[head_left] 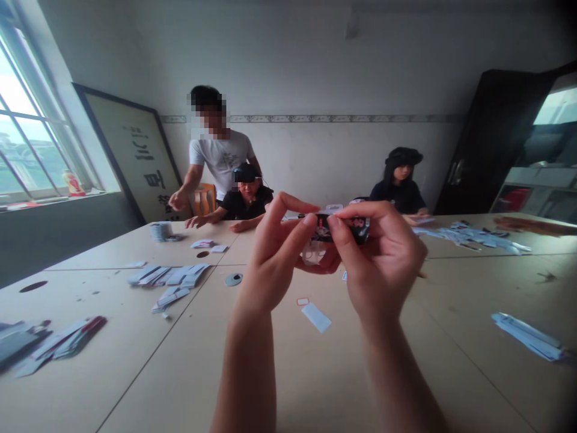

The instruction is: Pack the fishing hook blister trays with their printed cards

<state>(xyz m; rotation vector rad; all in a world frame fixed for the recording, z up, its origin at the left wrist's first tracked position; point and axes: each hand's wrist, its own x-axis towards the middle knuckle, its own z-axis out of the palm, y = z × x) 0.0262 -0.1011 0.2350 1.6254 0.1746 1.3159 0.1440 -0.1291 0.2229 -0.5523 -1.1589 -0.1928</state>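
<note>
Both hands, left (274, 252) and right (383, 258), are raised above the pale surface (288, 373), fingertips pinching a small dark packet (342, 227), possibly with a clear plastic part beneath. Card stacks (169, 279) lie leftward; one white card (316, 317) lies below the hands.

A framed board (139, 159) leaning at the left wall bore large dark brush characters (too slanted to read); nothing else was legible.
</note>
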